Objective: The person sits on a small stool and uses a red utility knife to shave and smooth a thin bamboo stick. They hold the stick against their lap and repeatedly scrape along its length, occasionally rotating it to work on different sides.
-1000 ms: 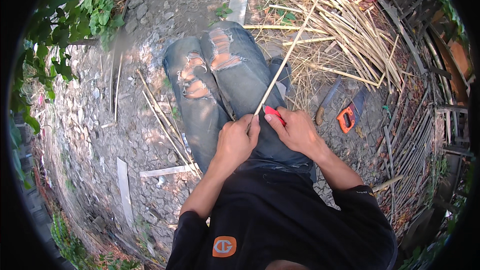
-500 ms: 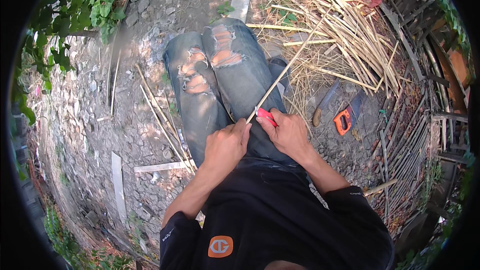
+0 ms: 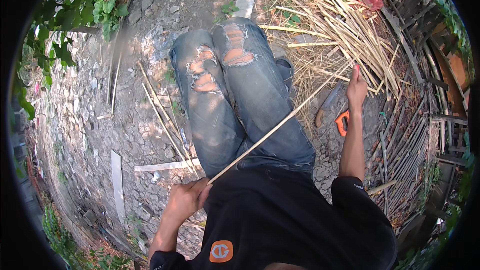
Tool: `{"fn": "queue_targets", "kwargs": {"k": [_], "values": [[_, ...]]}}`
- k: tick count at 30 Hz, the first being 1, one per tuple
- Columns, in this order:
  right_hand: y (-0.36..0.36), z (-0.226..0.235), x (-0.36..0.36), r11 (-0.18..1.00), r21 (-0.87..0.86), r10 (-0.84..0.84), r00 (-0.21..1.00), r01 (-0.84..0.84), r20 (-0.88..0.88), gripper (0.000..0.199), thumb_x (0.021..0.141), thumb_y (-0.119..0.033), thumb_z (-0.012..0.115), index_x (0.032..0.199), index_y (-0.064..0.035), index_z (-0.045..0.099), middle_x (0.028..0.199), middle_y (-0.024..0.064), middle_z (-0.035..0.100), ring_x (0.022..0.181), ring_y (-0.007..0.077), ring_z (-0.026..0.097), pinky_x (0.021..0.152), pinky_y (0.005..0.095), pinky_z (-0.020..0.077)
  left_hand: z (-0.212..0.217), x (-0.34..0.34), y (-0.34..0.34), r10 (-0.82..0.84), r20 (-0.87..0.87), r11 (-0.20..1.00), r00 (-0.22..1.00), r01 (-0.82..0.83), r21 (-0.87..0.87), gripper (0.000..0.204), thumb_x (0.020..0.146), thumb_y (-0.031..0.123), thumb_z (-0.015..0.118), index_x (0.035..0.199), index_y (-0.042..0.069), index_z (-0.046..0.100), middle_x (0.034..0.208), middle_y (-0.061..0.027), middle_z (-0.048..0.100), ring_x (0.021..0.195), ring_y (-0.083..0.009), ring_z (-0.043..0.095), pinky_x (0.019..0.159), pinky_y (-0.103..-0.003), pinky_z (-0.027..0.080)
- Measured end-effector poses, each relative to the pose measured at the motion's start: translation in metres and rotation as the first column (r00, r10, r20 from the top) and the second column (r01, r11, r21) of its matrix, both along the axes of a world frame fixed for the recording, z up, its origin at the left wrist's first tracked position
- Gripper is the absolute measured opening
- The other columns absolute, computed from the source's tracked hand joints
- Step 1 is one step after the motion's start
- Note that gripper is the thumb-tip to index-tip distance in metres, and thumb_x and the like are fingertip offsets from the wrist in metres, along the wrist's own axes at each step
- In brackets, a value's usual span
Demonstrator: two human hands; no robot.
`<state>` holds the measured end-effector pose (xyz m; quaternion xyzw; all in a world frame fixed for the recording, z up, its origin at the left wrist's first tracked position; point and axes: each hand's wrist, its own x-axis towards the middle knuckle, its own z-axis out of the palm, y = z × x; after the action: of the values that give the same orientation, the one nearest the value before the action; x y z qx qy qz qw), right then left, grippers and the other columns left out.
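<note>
Thin pale stick (image 3: 270, 133) slanted across the jeans (image 3: 212, 120), from their near left side to well beyond their right edge. Green leaves (image 3: 104, 5) hung to the left of the jeans, out past the knees. A flat grey strip (image 3: 117, 185) lay on the stony ground well to the left of the jeans, and some slender canes (image 3: 162, 115) lay nearer to their left leg. The left hand (image 3: 186, 197) was just left of the lap of the jeans, its grip closed, thumb and fingers pinching the stick's near end. To the right of the jeans lay a long blade with a brown handle (image 3: 329, 100), then an orange handle (image 3: 342, 131). A heap of cut sticks (image 3: 360, 35) spread to the right of the knees. The right hand (image 3: 356, 90) was well to the right of the jeans, its grip closed around a small red thing (image 3: 356, 68) mostly hidden by the fist; I could not tell whether that touched the stick. Farther right of the jeans lay a row of dark poles (image 3: 410, 160).
</note>
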<state>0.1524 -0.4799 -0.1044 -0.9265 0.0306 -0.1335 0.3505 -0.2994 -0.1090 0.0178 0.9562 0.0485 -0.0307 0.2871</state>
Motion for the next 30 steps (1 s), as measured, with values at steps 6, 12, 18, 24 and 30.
{"fn": "queue_targets", "kwargs": {"k": [6,12,18,24,30], "values": [[-0.054,0.070,0.036,0.906,0.417,-0.058,0.997,0.077,-0.057,0.062,0.110,-0.053,0.047,0.071,-0.0048,0.051,0.060,-0.0021,0.035,0.055,0.0092,0.031,0.052,0.0327,0.0264,-0.019,0.001,-0.004,0.136,-0.055,0.977,0.989,-0.143,-0.160,0.012,0.097,0.011,0.070,0.104,0.002,0.074,0.077,-0.0145,0.073,0.067,-0.0331,0.073,0.061,-0.040,0.058],[0.028,0.089,-0.007,0.822,0.550,0.200,0.979,-0.150,-0.032,0.053,0.112,-0.043,0.050,0.068,-0.0134,0.045,0.061,-0.0075,0.034,0.054,0.0045,0.030,0.050,0.0266,0.0220,-0.038,0.084,-0.026,0.306,-0.031,0.849,0.952,-0.287,-0.444,0.019,0.106,0.015,0.060,0.104,0.002,0.073,0.060,-0.0083,0.056,0.048,-0.0213,0.055,0.051,-0.036,0.044],[0.097,0.095,-0.097,0.820,0.179,0.569,0.810,-0.544,-0.143,0.046,0.107,-0.036,0.060,0.083,0.0028,0.063,0.061,0.0122,0.049,0.054,0.0195,0.042,0.053,0.0394,0.0364,-0.042,0.146,-0.044,0.323,-0.002,0.775,0.946,-0.266,-0.574,0.023,0.109,0.017,0.056,0.103,0.001,0.072,0.056,-0.0040,0.047,0.048,-0.0129,0.046,0.051,-0.033,0.039],[0.130,0.101,-0.136,0.653,0.026,0.748,0.639,-0.757,-0.180,0.046,0.103,-0.037,0.065,0.077,0.0008,0.064,0.058,0.0198,0.052,0.050,0.0358,0.053,0.052,0.0451,0.0415,-0.046,0.170,-0.052,0.307,-0.005,0.767,0.952,-0.250,-0.591,0.024,0.108,0.018,0.057,0.102,0.000,0.073,0.056,-0.0065,0.049,0.049,-0.0135,0.046,0.051,-0.035,0.039],[0.152,0.098,-0.145,0.522,-0.068,0.819,0.523,-0.850,-0.236,0.048,0.099,-0.044,0.069,0.078,-0.0015,0.067,0.059,0.0222,0.060,0.059,0.0448,0.063,0.055,0.0502,0.0489,-0.044,0.180,-0.059,0.331,0.002,0.783,0.944,-0.274,-0.558,0.023,0.106,0.016,0.058,0.101,0.000,0.073,0.061,-0.0158,0.057,0.050,-0.0242,0.056,0.054,-0.039,0.044]]}}
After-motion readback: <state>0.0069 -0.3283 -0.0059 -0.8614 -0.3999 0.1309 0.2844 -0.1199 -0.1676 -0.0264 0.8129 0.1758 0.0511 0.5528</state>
